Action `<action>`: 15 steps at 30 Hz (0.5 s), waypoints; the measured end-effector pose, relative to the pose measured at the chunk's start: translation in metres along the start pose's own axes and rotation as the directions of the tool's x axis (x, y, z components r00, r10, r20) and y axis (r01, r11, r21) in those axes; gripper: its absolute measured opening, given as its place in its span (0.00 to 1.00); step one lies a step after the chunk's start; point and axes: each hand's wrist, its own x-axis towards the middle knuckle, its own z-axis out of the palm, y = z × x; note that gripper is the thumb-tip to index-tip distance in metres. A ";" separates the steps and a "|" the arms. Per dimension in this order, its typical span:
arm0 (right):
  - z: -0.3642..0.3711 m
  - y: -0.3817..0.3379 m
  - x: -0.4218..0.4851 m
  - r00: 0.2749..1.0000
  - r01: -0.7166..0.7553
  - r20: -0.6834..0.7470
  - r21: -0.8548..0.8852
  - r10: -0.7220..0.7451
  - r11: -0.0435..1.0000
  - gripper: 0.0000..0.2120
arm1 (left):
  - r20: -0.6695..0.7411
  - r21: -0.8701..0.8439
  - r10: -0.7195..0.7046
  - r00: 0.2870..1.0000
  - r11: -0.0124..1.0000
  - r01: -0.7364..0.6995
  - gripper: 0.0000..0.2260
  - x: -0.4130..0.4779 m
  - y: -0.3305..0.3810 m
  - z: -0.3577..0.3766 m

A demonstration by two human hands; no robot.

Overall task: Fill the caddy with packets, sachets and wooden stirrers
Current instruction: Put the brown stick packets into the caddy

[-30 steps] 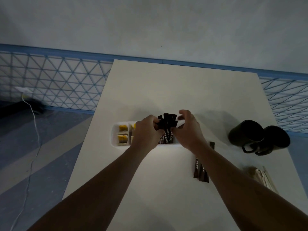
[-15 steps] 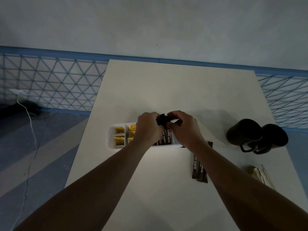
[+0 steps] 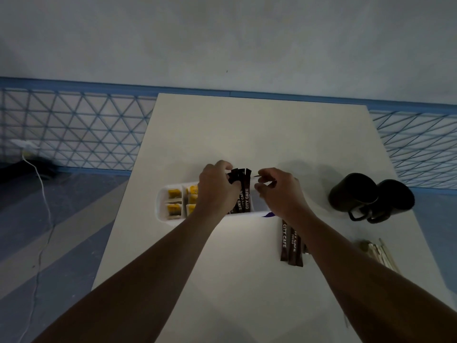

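Dim room: grey wall [image 3: 222, 33], blue lattice fence [image 3: 74, 125], seemingly striped floor [image 3: 61, 231].

left hand [image 3: 217, 191] gripping dark stick sachets [image 3: 243, 191] upright in the white caddy [image 3: 162, 204] mid-frame, right hand [image 3: 277, 191] just beside them, yellow packets [image 3: 174, 194] at its left end, more sachets [image 3: 290, 243] loose on the table [image 3: 247, 134], two black mugs [image 3: 371, 196] at right

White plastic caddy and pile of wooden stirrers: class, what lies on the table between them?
In the head view, dark brown City Cafe sachets lie flat between caddy and stirrers.
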 end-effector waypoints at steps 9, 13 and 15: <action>-0.038 0.027 -0.022 0.993 -0.033 -0.111 -0.059 0.027 0.998 0.08 | 0.190 -0.107 0.153 0.970 0.985 -0.134 0.04 -0.032 0.024 0.017; -0.049 0.051 -0.034 0.980 -0.089 -0.187 -0.071 0.074 0.994 0.07 | 0.419 -0.097 0.160 0.894 0.987 -0.131 0.04 -0.054 0.031 0.034; -0.056 0.065 -0.041 0.971 -0.125 -0.215 -0.109 0.100 0.986 0.06 | 0.502 -0.021 0.132 0.855 0.990 -0.141 0.07 -0.064 0.033 0.048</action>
